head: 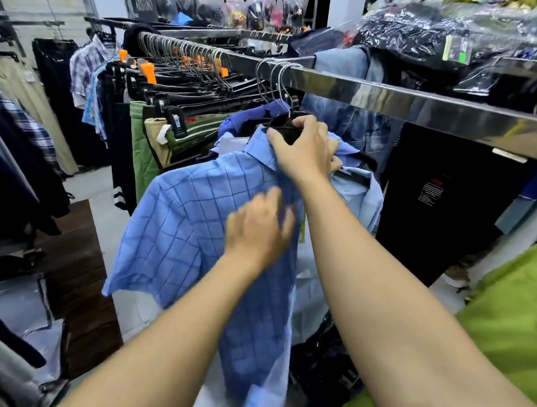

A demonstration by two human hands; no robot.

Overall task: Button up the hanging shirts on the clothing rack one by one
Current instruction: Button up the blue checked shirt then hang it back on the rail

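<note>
Shirt (197,230) under both hands: right hand (304,148) grips collar, left hand (258,229) spread on front.

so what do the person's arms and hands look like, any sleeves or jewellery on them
Both forearms are bare from the frame edge to the wrist, with no sleeve in view. The left hand and right hand wear no gloves, and no watch, bracelet or ring shows. The left hand is motion-blurred, so fine detail there is unclear. Bright green cloth sits at lower right, likely the person's clothing.

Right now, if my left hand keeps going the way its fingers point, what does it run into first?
Most likely the front of the blue checked shirt, near its placket just below the collar. The left hand is blurred, so depth is uncertain; it may already be touching the cloth.
</note>
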